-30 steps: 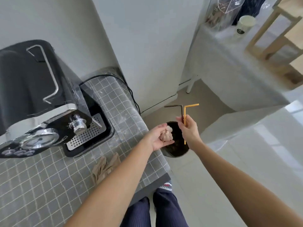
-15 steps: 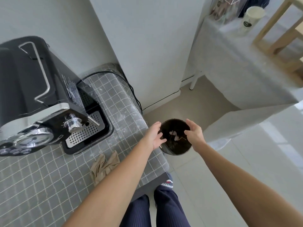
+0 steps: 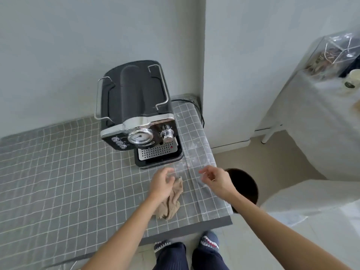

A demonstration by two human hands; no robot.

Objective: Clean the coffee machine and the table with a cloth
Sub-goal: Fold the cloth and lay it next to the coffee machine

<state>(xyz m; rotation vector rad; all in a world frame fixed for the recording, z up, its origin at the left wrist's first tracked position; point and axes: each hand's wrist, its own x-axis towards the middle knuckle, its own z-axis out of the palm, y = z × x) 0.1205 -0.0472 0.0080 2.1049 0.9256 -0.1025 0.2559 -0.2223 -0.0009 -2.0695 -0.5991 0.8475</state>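
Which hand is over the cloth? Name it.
The left hand: it hovers over the beige cloth on the table. The right hand is off to the side, near the bin.

bare forearms, navy pinstriped trousers (image 3: 171, 256), shark-mouth slippers (image 3: 209, 240).

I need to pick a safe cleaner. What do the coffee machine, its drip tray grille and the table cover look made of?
Coffee machine: seemingly matte black plastic body, with a mirror-bright band across the front that looks like chromed or polished metal. Drip tray grille: perforated silvery sheet, probably stainless steel. Table cover: grey with a white grid, creased near the edge, so likely cloth or vinyl.
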